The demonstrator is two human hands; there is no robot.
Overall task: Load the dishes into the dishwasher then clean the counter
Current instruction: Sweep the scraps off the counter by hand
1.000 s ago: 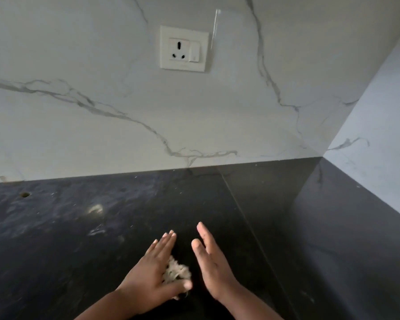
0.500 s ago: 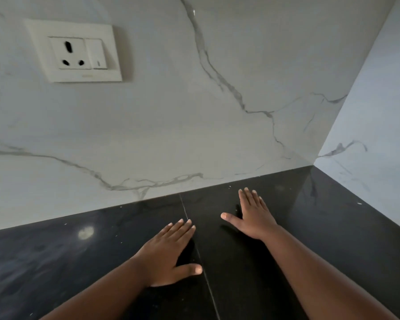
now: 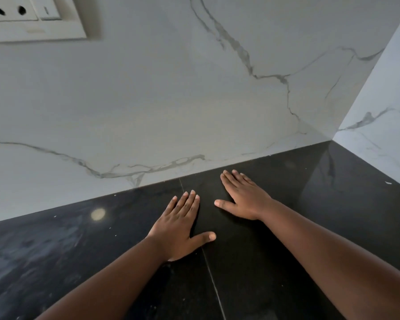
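Note:
The black stone counter (image 3: 310, 227) fills the lower half of the head view, with a thin seam running through it between my hands. My left hand (image 3: 178, 229) lies flat on the counter, fingers straight and thumb spread to the right. My right hand (image 3: 243, 197) lies flat farther back, close to the wall, fingers straight and pointing up-left, thumb out to the left. Neither hand holds anything that I can see. A few pale specks dot the counter. No dishes or dishwasher are in view.
A white marble backsplash (image 3: 171, 100) rises behind the counter and meets a side wall (image 3: 383, 125) at the right corner. A wall socket with a switch (image 3: 32, 17) sits at the top left. Smeared grey streaks (image 3: 32, 255) mark the counter's left part.
A second ago my left hand covered a pale crumpled clump with the right hand on edge beside it. Now both hands lie flat, farther back toward the wall, and the clump is out of sight.

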